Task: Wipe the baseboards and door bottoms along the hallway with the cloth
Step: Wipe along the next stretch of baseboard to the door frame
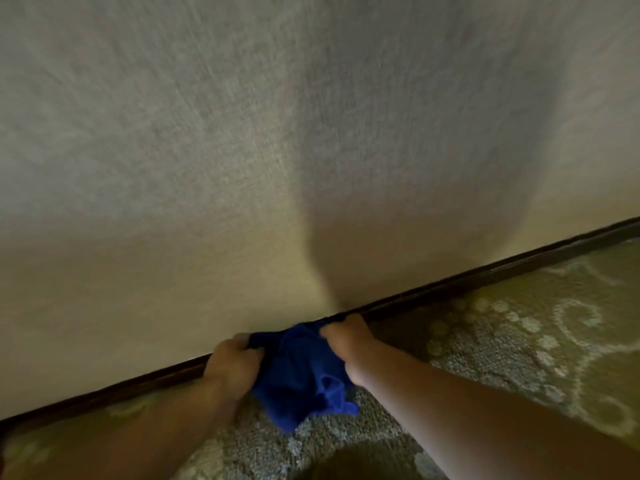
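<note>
Hands meet at the foot of the wall, both gripping one blue cloth [301, 370]. The left hand [232, 367] has its fingers curled round the cloth's left edge, knuckles up, with the fingertips tucked into the fabric right against the dark baseboard [450, 289]. The right hand [346, 341] is likewise closed on the cloth's right side, its fingers bent over the top of the fabric where it touches the baseboard. Neither hand is spread; both are clenched on the cloth, with the bunched fabric between them.

The cloth is a deep, saturated blue, crumpled rather than folded, its far edge pushed against the baseboard and its near part hanging in loose folds down onto the carpet [519, 358], with a ragged corner trailing toward the near right.

The baseboard is a thin dark strip running diagonally from the near left to the far right, between a pale textured wall [242, 150] and the carpet, which has a pale scrolling pattern on a greenish ground. Behind the cloth and hands the baseboard is hidden. Both forearms are cut off by the lower frame edge. The whole view is soft with blur, so the fingertips and the cloth's weave are hard to make out. A dim shadow falls on the wall above the hands.
</note>
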The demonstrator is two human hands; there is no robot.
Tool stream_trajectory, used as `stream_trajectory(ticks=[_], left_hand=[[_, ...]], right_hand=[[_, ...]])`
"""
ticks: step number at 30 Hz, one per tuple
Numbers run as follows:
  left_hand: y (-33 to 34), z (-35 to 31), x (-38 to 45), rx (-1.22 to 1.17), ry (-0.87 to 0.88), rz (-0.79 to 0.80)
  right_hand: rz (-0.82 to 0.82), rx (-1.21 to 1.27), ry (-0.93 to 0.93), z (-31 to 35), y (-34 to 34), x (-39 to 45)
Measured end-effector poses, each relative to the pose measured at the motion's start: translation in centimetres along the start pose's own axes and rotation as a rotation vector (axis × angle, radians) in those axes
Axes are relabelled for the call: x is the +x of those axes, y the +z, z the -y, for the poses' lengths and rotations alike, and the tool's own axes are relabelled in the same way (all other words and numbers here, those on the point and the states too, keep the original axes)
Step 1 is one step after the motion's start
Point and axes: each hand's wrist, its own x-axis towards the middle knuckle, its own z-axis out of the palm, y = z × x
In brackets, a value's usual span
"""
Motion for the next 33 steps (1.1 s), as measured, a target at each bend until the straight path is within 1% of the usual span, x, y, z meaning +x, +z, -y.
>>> stream_trajectory(ticks=[2, 4, 5, 6, 7, 9, 10, 12, 14, 15, 16, 17, 18, 20, 21, 22, 24, 26, 27, 29, 30, 31, 32, 33], left_hand=[[-0.4, 0.3, -0.1, -0.03, -0.061, -0.088], [1.0, -0.4, -0.6, -0.044, -0.085, -0.218], [2.2, -1.4, -1.2, -0.075, -0.114, -0.286], [3.5, -2.6, -1.9, -0.1, -0.131, -0.358], [5.0, -4.0, -2.6, -0.108, -0.133, -0.396], [7.8, -5.5, -3.3, -0.101, -0.145, -0.377], [8.5, -5.5, -3.6, -0.069, -0.144, -0.363], [9.0, -4.3, -4.1, 0.003, -0.087, -0.316], [7.9, -2.3, -3.9, 0.089, 0.0, -0.291], [6.9, -1.4, -3.6, 0.07, 0.028, -0.318], [6.0, -0.5, -3.1, -0.001, 0.025, -0.377], [4.9, 0.4, -2.6, -0.099, -0.027, -0.448], [3.8, 1.4, -2.3, -0.214, -0.132, -0.523], [2.1, 2.8, -2.2, -0.416, -0.346, -0.651], [1.6, 3.3, -2.2, -0.457, -0.396, -0.67], [1.3, 3.3, -2.1, -0.455, -0.383, -0.682], [1.2, 2.5, -1.5, -0.419, -0.281, -0.734], [2.8, 1.1, -1.2, -0.39, -0.18, -0.733], [4.2, 0.4, -1.5, -0.352, -0.132, -0.689], [7.8, -0.6, -2.7, -0.271, -0.044, -0.544], [9.2, -1.0, -3.1, -0.238, -0.01, -0.475], [9.9, -1.2, -3.2, -0.215, 0.009, -0.42], [9.9, -1.1, -2.9, -0.216, 0.01, -0.394], [9.2, -0.9, -2.3, -0.238, 0.0, -0.406]], right_hand=[[0.032, -0.114, -0.038, 0.8, 0.8, -1.4], [0.048, -0.16, -0.059, 1.6, 1.1, -1.8], [0.035, -0.152, -0.063, 1.8, 1.0, -1.6], [-0.006, -0.119, -0.051, 1.9, 0.7, -1.2], [-0.067, -0.074, -0.027, 1.5, 0.4, -0.6], [-0.173, -0.007, 0.039, 0.1, -0.2, 0.2], [-0.191, 0.01, 0.063, -1.0, -0.2, 0.4], [-0.202, 0.051, 0.109, -3.3, -0.4, 0.5], [-0.163, 0.099, 0.127, -4.2, 0.0, 0.1], [-0.148, 0.122, 0.126, -4.2, 0.5, 0.1], [-0.14, 0.16, 0.104, -4.0, 0.9, 0.4], [-0.123, 0.198, 0.066, -3.5, 1.6, 0.6], [-0.089, 0.228, 0.033, -3.0, 2.5, 0.6], [0.052, 0.276, -0.006, -1.6, 4.0, -0.8], [0.126, 0.298, -0.016, -1.2, 4.7, -1.3], [0.167, 0.325, -0.019, -1.0, 5.5, -1.5], [0.161, 0.357, -0.021, -0.8, 6.1, -1.2], [0.025, 0.35, -0.026, -0.9, 5.1, -0.3], [-0.078, 0.338, -0.007, -1.1, 3.9, 0.0], [-0.287, 0.324, 0.062, -2.2, 1.3, 0.6], [-0.363, 0.305, 0.106, -2.8, 0.1, 0.6], [-0.408, 0.302, 0.136, -3.1, -0.7, 0.6], [-0.405, 0.336, 0.133, -3.2, -1.1, 0.8], [-0.38, 0.382, 0.113, -3.0, -0.9, 0.8]])
